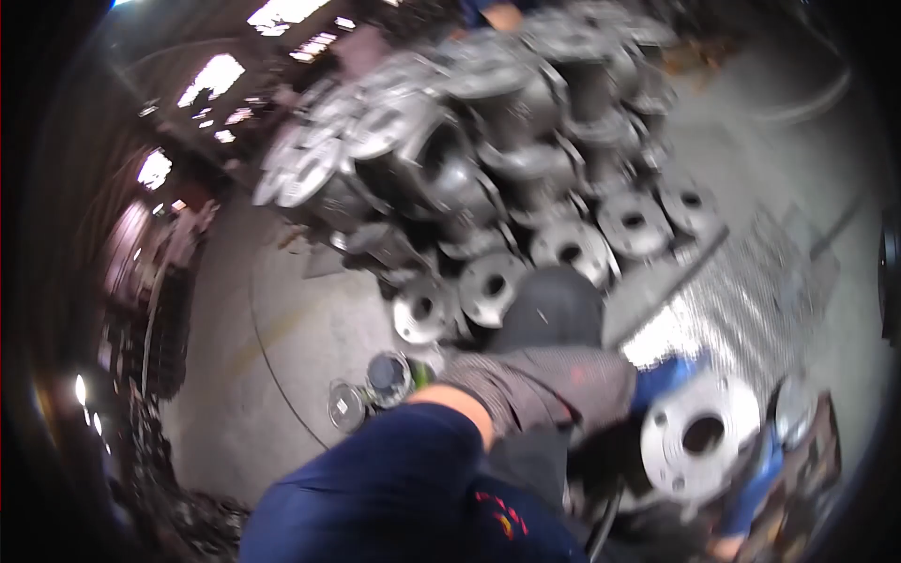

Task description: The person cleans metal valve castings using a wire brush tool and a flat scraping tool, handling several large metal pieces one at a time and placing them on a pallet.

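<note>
Nearest, the right hand [762, 479], in blue, lies along the right edge of a pale grey metal flange with a round centre hole [702, 469], while the blue-gloved left hand [668, 378] is at its upper-left rim; blur hides the fingers, so I cannot tell whether either grips. Placed on two sides, they probably serve to steady a heavy part — its face tilts up toward the wearer, perhaps so the bore and bolt holes can be seen. Beyond the left hand, a shiny silver textured sheet [737, 281] covers part of the grey concrete floor [225, 375], maybe to protect it. Farther off, dark grey flanged metal castings [526, 174] are massed close together, the lowest showing their flange faces — likely tiered to save room. Another person's arm [502, 16] shows behind them.
</note>
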Motion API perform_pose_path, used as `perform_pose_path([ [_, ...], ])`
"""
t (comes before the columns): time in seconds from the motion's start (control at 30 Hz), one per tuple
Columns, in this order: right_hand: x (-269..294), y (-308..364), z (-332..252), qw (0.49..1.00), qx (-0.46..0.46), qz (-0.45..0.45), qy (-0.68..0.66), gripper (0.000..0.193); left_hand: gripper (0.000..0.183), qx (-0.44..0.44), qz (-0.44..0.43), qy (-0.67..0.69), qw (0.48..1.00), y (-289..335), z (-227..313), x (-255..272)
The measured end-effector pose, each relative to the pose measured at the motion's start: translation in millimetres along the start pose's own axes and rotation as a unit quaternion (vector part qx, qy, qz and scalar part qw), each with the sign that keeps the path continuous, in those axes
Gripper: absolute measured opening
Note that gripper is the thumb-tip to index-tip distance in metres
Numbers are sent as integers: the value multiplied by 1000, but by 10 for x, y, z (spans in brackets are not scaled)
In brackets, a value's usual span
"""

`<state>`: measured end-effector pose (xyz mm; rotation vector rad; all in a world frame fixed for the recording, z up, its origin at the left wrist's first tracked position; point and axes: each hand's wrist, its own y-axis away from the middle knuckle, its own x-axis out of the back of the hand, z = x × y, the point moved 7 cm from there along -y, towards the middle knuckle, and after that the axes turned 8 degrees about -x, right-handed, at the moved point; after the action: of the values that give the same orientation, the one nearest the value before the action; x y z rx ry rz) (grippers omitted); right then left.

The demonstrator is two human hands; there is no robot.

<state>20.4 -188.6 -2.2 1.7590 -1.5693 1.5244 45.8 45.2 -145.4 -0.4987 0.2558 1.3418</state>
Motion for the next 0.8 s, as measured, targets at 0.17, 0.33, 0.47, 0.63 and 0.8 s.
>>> perform_pose_path([
  [0.17,-145,-745,-1133,984,27,-111,-138,30,44,246,116,194,942,187,672,189],
  [0.33,35,-773,-1154,987,71,73,-121,29,49,241,184,102,948,7,935,107],
  [0.47,-102,-612,-965,928,-94,-4,-360,22,37,155,117,95,976,-22,1078,71],
  [0.63,-367,-453,-817,819,-257,-34,-513,29,30,-85,-50,-330,939,-25,1529,59],
  [0.8,-417,-245,-645,848,-335,-41,-408,35,34,-169,-106,-562,803,39,1708,-15],
])
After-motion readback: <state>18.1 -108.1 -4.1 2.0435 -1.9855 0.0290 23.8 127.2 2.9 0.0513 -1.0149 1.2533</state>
